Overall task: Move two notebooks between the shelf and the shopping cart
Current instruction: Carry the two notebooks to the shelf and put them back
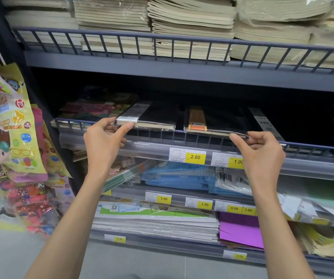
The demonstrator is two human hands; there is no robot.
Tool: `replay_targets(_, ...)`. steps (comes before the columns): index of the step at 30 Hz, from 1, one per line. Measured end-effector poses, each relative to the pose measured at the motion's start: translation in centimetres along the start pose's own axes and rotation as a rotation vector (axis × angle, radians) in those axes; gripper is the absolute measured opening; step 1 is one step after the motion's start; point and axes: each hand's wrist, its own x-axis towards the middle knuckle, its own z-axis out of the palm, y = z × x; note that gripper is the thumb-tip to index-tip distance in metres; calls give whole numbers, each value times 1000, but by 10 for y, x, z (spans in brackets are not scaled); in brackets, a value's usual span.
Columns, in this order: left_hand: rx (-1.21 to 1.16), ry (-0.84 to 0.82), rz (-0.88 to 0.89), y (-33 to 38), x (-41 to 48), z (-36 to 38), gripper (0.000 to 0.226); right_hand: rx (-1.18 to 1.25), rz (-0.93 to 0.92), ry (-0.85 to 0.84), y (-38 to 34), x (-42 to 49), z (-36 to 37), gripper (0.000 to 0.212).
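My left hand [103,137] pinches the near corner of the white-banded notebook [152,115], thumb on top and fingers curled beneath, up and left of the 2.00 price tag [195,157]. My right hand [260,152] pinches the orange-banded notebook [216,119] the same way by its near right corner, up and right of that tag. Both wrapped notebooks lie flat with their near edges over the shelf's front rail [179,131], just above the tag. I judge a corner pinch lets each one lift clear of that rail, the one real obstacle. The upper shelf board [182,77], higher above the tag, limits headroom. Hanging toy packets [17,127] crowd far left of the tag. The shopping cart is out of view.
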Motion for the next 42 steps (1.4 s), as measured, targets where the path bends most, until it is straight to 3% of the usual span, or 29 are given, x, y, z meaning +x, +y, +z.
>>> replay_targets(11, 75, 10, 5, 0, -1, 2, 55, -73, -20, -17, -1, 2, 1, 48)
replay_targets(18, 87, -47, 14, -4, -5, 0, 64, -134, -20, -55, -1, -1, -4, 53)
replay_targets(22, 130, -90, 12, 1, -14, -8, 49, -248, -5, -134, -5, -8, -18, 55)
replay_targets(27, 337, -165, 3, 18, -30, -33, 45, -587, 6, -334, -26, -14, -46, 49)
replay_targets(33, 768, -490, 19, 46, -29, -62, 46, -961, 90, -756, -73, -7, -71, 57)
replay_targets(36, 932, -632, 50, 74, -27, -77, 42, -1038, 95, -864, -101, -2, -81, 61)
replay_targets(42, 1022, -792, 27, 142, -13, -106, 39, -1077, 120, -1009, -171, 12, -108, 66)
